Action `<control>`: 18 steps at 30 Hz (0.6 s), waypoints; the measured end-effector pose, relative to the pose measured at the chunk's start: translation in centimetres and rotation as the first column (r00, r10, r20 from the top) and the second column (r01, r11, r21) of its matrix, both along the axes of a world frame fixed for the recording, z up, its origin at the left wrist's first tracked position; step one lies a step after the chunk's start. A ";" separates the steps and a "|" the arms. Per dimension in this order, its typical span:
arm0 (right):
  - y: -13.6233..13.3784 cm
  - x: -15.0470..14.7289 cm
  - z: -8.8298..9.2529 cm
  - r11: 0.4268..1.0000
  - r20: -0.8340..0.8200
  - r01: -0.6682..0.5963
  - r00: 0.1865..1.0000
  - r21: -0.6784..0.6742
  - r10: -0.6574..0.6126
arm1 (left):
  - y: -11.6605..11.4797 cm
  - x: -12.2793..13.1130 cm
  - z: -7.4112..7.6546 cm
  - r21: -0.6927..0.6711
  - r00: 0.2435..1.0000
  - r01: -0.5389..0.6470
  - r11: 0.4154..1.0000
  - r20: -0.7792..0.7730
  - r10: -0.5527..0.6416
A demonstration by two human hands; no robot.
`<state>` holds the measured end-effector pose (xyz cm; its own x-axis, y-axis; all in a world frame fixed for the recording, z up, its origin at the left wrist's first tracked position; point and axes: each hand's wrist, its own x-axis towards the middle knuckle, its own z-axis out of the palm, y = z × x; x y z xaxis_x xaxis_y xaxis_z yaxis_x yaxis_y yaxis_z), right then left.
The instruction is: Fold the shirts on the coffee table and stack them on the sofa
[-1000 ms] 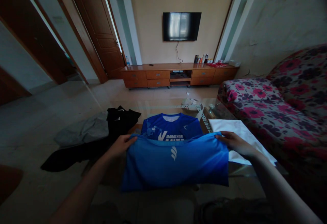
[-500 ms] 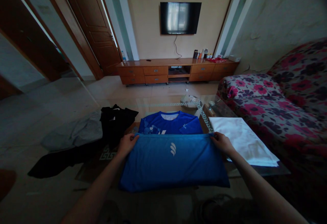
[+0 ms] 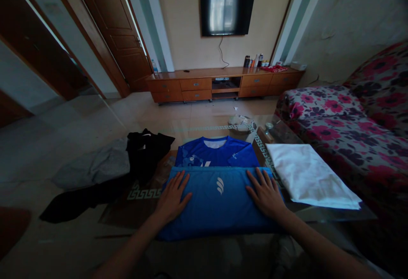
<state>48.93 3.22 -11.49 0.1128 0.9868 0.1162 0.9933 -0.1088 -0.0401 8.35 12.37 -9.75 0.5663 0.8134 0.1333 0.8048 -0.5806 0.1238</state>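
A blue T-shirt (image 3: 216,143) lies on the glass table, its collar pointing away from me. Its lighter blue lower part (image 3: 213,211), with a white logo, is folded up over the front, so the hem runs across below the chest. My left hand (image 3: 174,196) rests flat on the left side of this folded part, fingers spread. On the right side my right hand (image 3: 265,190) lies flat too, with its fingers apart. Neither hand grips the cloth.
White folded cloth (image 3: 312,177) lies at the right of the glass table (image 3: 344,216). Black clothing (image 3: 146,153) and a grey garment (image 3: 95,164) are at the left. A crumpled plastic bag (image 3: 240,122) and a small glass jar (image 3: 269,127) sit toward the far edge. A flowered sofa (image 3: 338,122) stands right.
Both hands have let go of the hem's corners and now lie spread on the folded part of the T-shirt. The view has shifted slightly.
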 end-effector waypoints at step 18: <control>8.2 1.9 1.1 0.997 -0.080 0.003 0.997 -0.073 -0.009 | 5.8 1.3 0.5 -0.022 0.989 -0.124 0.992 0.080 0.126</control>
